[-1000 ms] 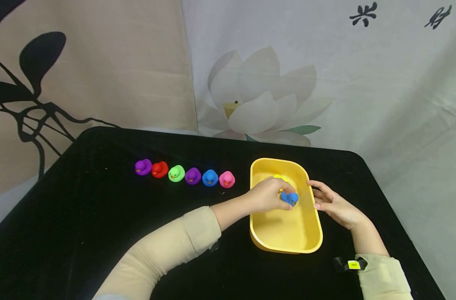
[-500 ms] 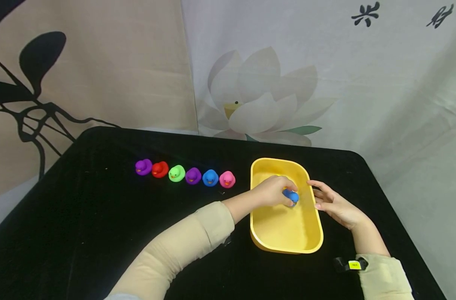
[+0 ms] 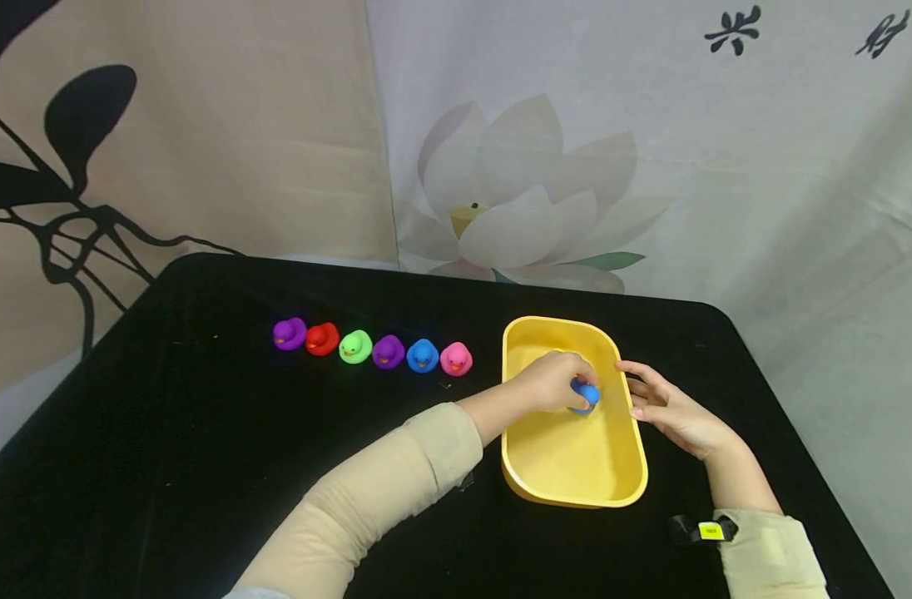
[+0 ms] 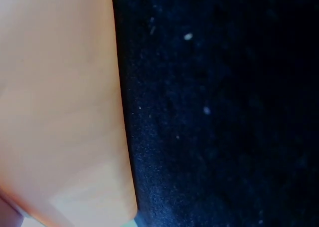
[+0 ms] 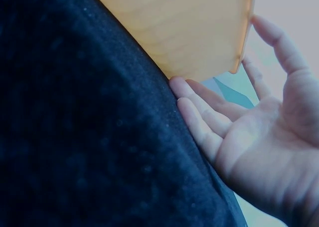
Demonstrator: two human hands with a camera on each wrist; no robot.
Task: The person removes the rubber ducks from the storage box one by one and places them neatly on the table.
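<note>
Inside the yellow plastic tub (image 3: 568,466), my left hand (image 3: 557,381) pinches a blue toy duck (image 3: 588,396) low over the tub's floor. Whether the duck touches the floor I cannot tell, as fingers cover much of it. My right hand (image 3: 673,412) is at the tub's right side, its fingers loosely spread and touching the rim and wall. The right wrist view shows that hand (image 5: 264,132) against the tub's outer wall (image 5: 194,32). The left wrist view shows the tub's wall (image 4: 65,107) but no left hand.
Left of the tub stands a row of toy ducks: purple (image 3: 289,334), red (image 3: 322,339), green (image 3: 355,347), another purple (image 3: 388,353), blue (image 3: 422,356) and pink (image 3: 456,359). A black cloth (image 3: 224,441) covers the table. A printed curtain (image 3: 276,125) hangs behind.
My left hand has shifted slightly right and deeper into the tub with the blue duck. A yellow thing seen beside it earlier is now hidden. My right hand stays put.
</note>
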